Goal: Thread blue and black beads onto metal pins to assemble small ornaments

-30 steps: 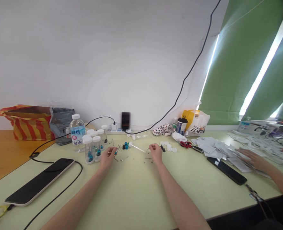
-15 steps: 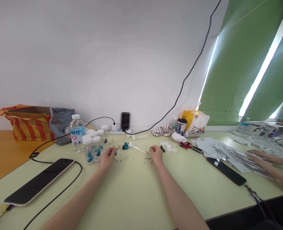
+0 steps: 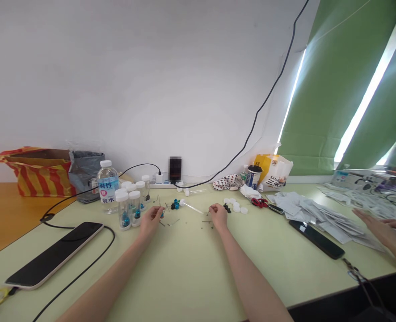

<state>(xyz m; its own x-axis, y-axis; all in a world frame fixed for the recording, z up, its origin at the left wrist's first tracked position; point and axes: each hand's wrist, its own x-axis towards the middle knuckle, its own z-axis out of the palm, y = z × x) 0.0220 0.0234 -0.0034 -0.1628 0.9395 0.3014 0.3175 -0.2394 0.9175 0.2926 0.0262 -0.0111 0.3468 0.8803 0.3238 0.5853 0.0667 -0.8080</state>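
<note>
Left hand [image 3: 149, 222] pinches a thin wire [image 3: 158, 210] beside capped vials [image 3: 124, 214]; right hand [image 3: 218, 216] pinches something too small to tell.

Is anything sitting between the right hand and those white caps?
Yes: a small cluster of small black parts lies just right of the right hand, directly before the white plastic caps.

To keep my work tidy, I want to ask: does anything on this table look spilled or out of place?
Yes. Small dark metal pieces lie loose on the table between the left hand and right hand, as if spilled. White paper slips also sit in an untidy heap.
</note>
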